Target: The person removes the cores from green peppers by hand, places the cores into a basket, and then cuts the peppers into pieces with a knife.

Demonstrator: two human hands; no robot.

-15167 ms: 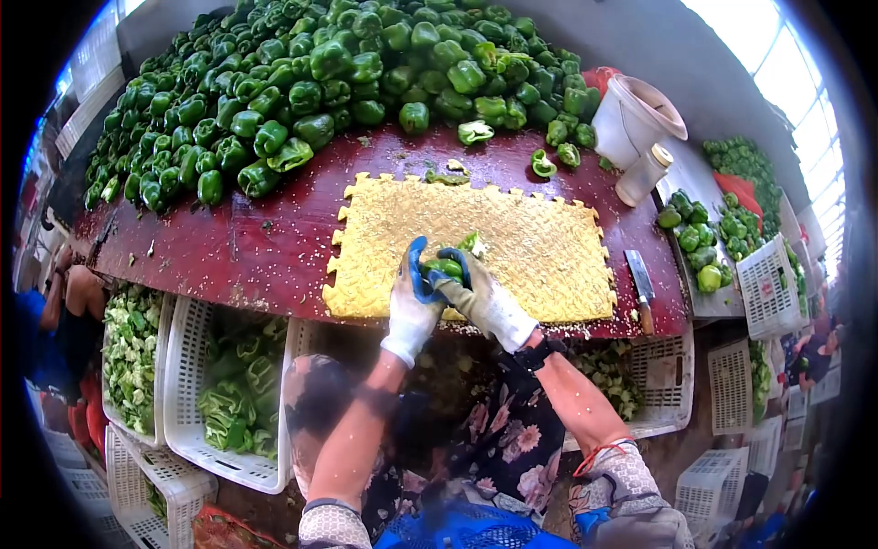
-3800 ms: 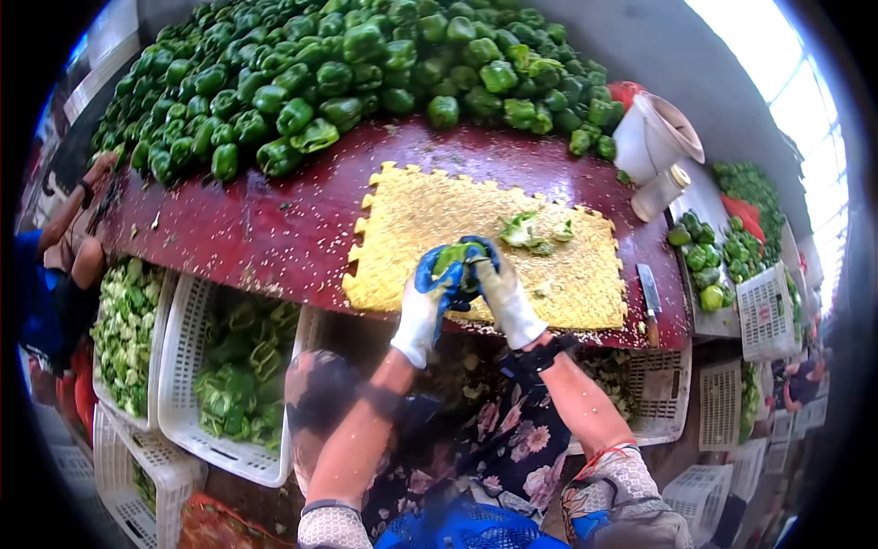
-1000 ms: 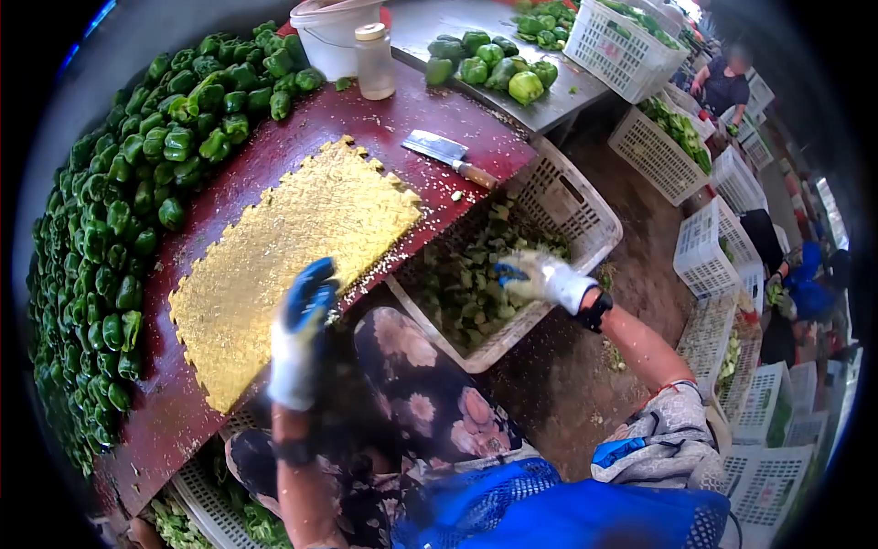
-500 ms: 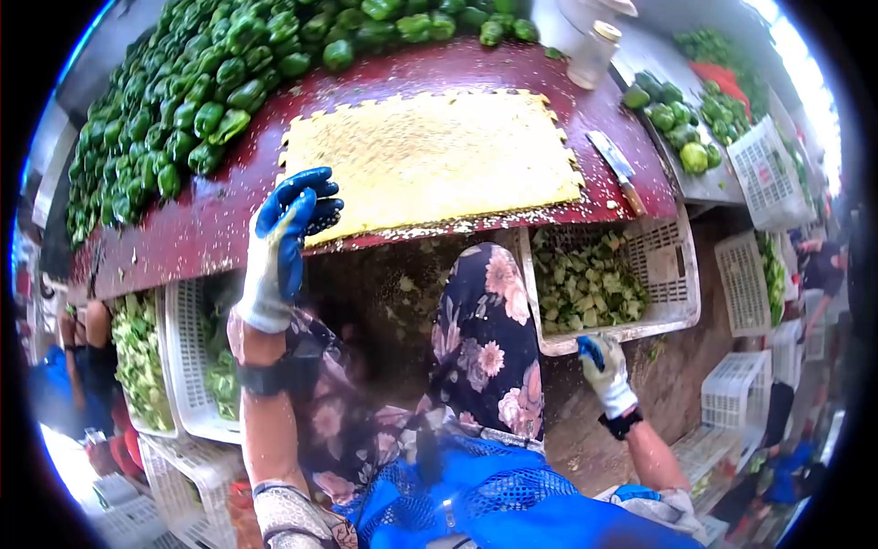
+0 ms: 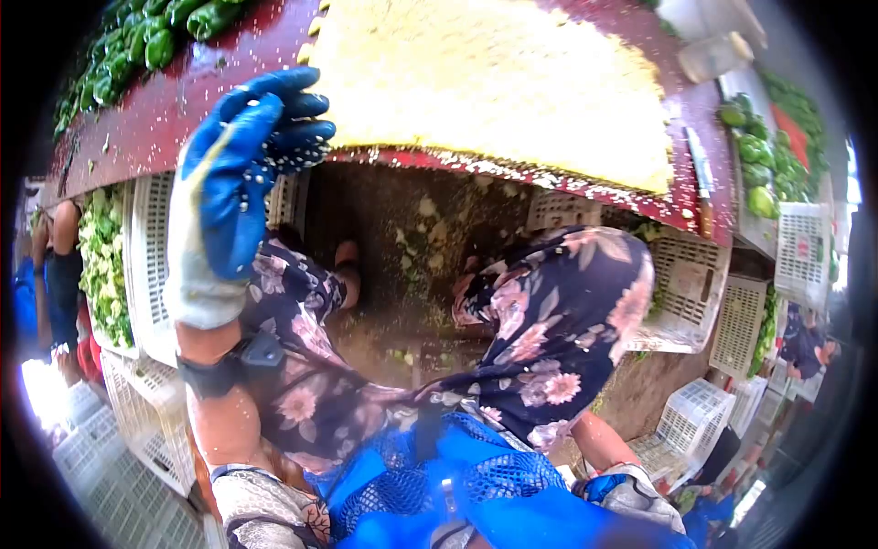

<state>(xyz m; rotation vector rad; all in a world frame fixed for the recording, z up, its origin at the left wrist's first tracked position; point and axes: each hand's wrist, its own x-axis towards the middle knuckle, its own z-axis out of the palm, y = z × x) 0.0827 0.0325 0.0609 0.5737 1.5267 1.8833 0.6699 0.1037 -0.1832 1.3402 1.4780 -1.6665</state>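
At the far left, a white crate (image 5: 151,274) stands under the desk (image 5: 155,123), with cut pepper pieces (image 5: 99,265) heaped in the one beside it and another person's arm just past that. Whole green peppers (image 5: 137,50) lie on the far left of the red top. Your left hand (image 5: 240,174), in a blue-and-white glove flecked with seeds, is raised to the near edge of the desk. Its fingers (image 5: 297,137) are curled in and pressed together right at the near left corner of the yellow foam mat (image 5: 494,82). From this angle you cannot tell whether they pinch that corner or only rest against it. The mat lies flat across the middle of the desk, its near edge almost flush with the desk's lip. It looks light, soft and floppy — likely to sag and fold if lifted by one corner — and its pebbled face should give a wet glove good purchase. The notched border by your fingers is the natural place to grip, thumb under and fingers on top. Pale seeds (image 5: 567,188) line the red lip along the mat's near edge, loose and probably slick, so a tilt would shed them. Further right a cleaver (image 5: 700,183) lies on the desk just off the mat's right edge — keep clear of its blade. Below it sits another white crate (image 5: 681,293). Your right forearm (image 5: 599,444) drops behind your knee; that hand is out of sight.
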